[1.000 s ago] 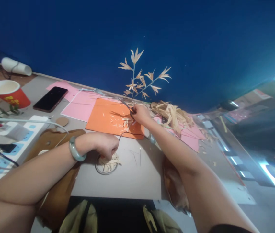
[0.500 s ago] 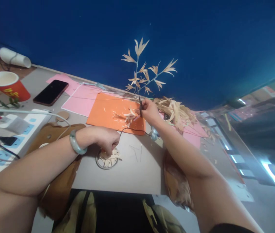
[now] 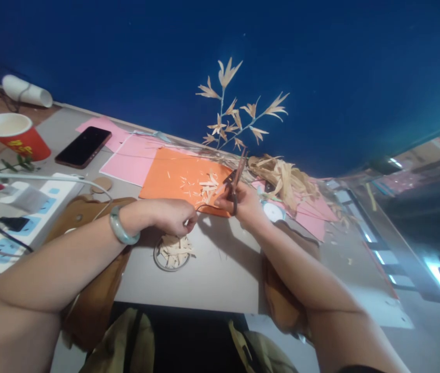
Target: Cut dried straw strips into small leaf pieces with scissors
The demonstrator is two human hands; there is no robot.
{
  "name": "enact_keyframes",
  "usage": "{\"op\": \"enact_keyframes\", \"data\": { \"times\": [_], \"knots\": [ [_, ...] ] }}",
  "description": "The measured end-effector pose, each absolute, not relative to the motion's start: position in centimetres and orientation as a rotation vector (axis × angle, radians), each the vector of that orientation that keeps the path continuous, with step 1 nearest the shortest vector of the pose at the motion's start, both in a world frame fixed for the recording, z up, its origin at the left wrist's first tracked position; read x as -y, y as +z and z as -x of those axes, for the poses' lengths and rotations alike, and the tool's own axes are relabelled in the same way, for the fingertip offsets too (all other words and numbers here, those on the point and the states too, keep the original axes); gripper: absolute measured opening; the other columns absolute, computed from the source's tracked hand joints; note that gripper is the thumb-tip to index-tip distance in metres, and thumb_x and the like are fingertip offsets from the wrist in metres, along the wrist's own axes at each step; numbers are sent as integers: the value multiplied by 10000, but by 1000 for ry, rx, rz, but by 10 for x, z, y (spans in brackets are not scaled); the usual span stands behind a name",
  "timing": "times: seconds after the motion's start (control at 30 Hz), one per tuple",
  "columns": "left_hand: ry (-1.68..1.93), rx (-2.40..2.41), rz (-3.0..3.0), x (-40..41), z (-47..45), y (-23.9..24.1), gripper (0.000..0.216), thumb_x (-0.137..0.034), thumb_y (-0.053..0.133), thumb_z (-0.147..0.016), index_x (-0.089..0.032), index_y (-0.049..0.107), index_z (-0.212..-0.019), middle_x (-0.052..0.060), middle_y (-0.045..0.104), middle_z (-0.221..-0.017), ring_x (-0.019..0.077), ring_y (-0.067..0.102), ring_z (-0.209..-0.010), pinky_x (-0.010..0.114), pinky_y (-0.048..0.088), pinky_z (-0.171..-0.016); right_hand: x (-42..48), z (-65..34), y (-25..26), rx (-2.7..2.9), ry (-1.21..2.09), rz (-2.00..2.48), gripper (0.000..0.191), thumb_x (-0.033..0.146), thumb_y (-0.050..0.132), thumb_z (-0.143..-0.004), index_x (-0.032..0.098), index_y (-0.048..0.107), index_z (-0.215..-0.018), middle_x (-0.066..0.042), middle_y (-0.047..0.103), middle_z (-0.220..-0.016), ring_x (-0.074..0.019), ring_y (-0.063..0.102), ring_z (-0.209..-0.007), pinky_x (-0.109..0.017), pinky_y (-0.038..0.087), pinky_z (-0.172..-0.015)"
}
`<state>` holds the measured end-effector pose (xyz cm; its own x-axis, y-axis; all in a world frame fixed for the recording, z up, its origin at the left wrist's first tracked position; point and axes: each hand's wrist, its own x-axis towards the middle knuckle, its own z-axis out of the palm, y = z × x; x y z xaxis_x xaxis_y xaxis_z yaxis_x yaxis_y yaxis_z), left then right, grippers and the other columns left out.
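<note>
My left hand [image 3: 175, 217], with a pale bangle at the wrist, is closed in a pinch just above a small round dish [image 3: 157, 258] heaped with pale cut husk pieces [image 3: 175, 248]. From its fingertips a thin dark wire [image 3: 206, 205] arches across to my right hand [image 3: 245, 204]. That hand is closed around scissors [image 3: 239, 173], whose blades point up, over the right edge of an orange sheet [image 3: 161, 173]. Pale shreds [image 3: 209, 186] lie scattered on the sheet. Behind stands a branch of dried, husk-like flowers [image 3: 229, 122] against the blue wall.
A pile of dried husks [image 3: 284, 178] and a white spool [image 3: 273, 211] lie at the right. Toward the left are a phone [image 3: 83, 146], a red paper cup [image 3: 29, 142], a power strip [image 3: 29, 223] with cables, and a brown pad [image 3: 95, 290] under my forearm.
My right hand has come nearer and lower with the scissors, away from the branch's base, uncovering the spool. My left hand has lifted slightly from the dish of husk pieces.
</note>
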<state>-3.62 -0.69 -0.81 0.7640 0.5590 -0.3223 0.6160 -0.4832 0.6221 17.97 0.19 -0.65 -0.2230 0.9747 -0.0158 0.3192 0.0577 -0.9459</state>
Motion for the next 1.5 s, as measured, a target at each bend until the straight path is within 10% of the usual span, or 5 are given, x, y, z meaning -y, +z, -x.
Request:
{"op": "enact_keyframes", "data": {
  "times": [0.73,1.5],
  "knots": [
    [-327,-873,-2324,2,35,-23,155,-126,530,-501,-212,626,-586,-24,500,-470,115,353,-399,281,262,-452,2,-183,-20,1599,1172,1316,403,400,824,-569,194,517,-729,-7,659,-707,-144,597,-621,-277,477,-584],
    [-363,-765,-2162,4,35,-16,74,-151,630,-482,-174,603,-547,-35,553,-503,99,416,-438,247,286,-434,-121,-164,-38,2159,153,1856,145,294,615,-691,200,583,-797,-26,621,-726,-166,494,-645,-251,306,-571]
  ]
}}
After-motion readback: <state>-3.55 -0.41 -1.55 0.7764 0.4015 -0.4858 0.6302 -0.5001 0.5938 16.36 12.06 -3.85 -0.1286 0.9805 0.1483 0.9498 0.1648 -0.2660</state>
